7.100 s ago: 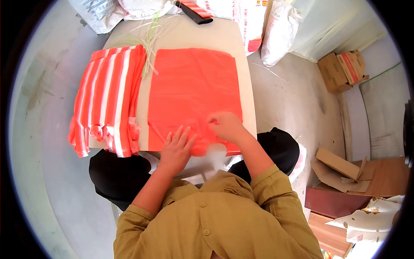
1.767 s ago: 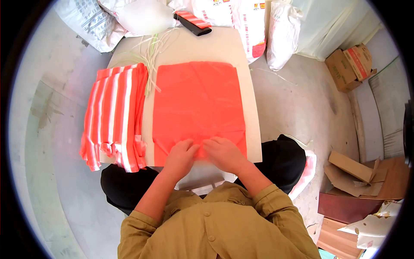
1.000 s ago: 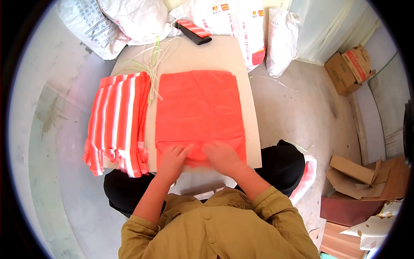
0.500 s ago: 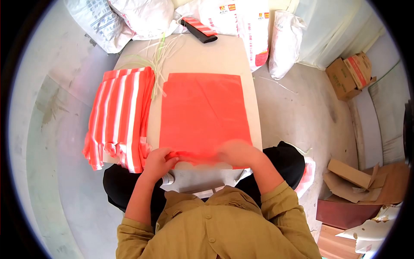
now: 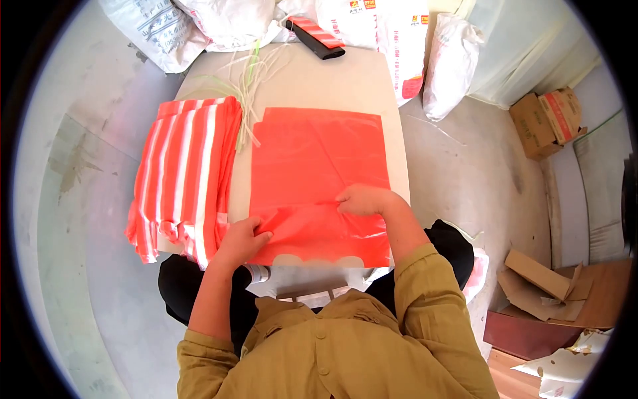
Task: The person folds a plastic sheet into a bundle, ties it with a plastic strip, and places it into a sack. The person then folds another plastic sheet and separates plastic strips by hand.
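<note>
Seemingly pinching, with the right-hand fingers (image 5: 348, 197), a raised fold of the flat, near-square, plain red thin plastic film (image 5: 312, 153). Touching the near left part of the red film with the left-hand fingers (image 5: 251, 225), curled; cannot tell whether clamped or merely pressing. Find the red film lying on the smooth, beige, broad-topped desk (image 5: 345, 80), flat at the far end, rumpled and glossy toward the hands, apparently notched in rounded scallops along the near edge. Expect little weight, a limp, slippery drape, easy creasing; likely to stretch or tear under a hard tug. Best taken by both near corners, squeezing any layers together. Just left of the red film, see a thick, folded red-and-white striped plastic stack (image 5: 193, 166), ragged at the near end. Beside and beyond the red film's far left corner, note tangled, pale green-and-white ribbon strands (image 5: 247, 83); well beyond the far edge, bulging, printed white sacks (image 5: 399, 53).
</note>
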Demonstrator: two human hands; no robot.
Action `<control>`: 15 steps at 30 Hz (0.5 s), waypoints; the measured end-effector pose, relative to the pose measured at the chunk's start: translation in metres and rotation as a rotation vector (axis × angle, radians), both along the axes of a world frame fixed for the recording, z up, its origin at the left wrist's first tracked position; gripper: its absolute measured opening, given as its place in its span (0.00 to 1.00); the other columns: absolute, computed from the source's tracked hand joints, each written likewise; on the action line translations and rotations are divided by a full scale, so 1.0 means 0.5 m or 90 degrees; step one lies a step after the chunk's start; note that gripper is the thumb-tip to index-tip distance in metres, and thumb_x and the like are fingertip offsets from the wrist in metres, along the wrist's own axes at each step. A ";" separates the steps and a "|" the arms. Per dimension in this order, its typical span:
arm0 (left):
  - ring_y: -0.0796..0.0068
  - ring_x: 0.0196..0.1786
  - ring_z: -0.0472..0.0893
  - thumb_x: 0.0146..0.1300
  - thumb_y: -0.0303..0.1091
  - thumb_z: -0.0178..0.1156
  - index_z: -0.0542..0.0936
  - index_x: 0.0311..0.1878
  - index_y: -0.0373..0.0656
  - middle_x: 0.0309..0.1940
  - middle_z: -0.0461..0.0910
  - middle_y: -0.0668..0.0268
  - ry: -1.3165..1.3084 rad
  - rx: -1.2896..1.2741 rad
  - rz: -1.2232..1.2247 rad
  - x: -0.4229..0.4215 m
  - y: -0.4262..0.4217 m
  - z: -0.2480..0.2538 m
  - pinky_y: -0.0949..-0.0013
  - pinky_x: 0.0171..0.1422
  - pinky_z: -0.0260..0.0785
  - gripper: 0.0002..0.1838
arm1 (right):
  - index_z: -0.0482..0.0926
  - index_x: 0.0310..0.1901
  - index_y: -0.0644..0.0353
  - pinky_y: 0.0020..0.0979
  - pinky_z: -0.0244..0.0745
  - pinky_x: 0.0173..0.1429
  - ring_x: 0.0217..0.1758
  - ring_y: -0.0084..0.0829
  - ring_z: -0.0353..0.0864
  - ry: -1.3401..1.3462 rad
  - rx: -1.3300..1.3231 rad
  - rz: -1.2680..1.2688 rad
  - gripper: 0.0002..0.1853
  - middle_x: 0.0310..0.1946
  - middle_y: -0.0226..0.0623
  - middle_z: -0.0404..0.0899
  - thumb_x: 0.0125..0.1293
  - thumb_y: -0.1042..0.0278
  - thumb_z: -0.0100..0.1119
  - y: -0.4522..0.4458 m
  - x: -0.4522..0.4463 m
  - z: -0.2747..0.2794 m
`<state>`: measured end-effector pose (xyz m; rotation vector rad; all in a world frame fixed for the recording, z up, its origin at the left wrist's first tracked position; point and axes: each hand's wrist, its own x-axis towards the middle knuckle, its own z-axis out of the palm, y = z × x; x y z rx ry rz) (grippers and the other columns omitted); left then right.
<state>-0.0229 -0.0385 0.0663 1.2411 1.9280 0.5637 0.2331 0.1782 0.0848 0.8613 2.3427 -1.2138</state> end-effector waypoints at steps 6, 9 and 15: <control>0.57 0.39 0.84 0.64 0.37 0.67 0.82 0.44 0.35 0.33 0.84 0.51 0.015 0.014 0.066 0.010 0.016 -0.011 0.59 0.45 0.74 0.14 | 0.78 0.34 0.65 0.41 0.72 0.45 0.36 0.39 0.77 -0.004 0.059 -0.010 0.12 0.32 0.44 0.77 0.67 0.63 0.53 0.016 -0.009 -0.038; 0.55 0.41 0.85 0.64 0.38 0.67 0.83 0.45 0.36 0.36 0.85 0.51 0.056 0.032 0.104 0.026 0.015 -0.016 0.59 0.47 0.75 0.14 | 0.81 0.38 0.62 0.40 0.75 0.48 0.41 0.40 0.81 -0.038 0.130 -0.045 0.13 0.35 0.43 0.81 0.68 0.60 0.55 0.005 -0.013 -0.048; 0.54 0.46 0.86 0.65 0.38 0.67 0.82 0.50 0.38 0.40 0.87 0.52 0.049 0.062 0.156 0.042 0.004 -0.034 0.59 0.51 0.76 0.16 | 0.79 0.61 0.57 0.38 0.78 0.60 0.55 0.40 0.84 0.209 0.114 -0.347 0.23 0.51 0.43 0.85 0.68 0.58 0.63 -0.046 0.095 -0.040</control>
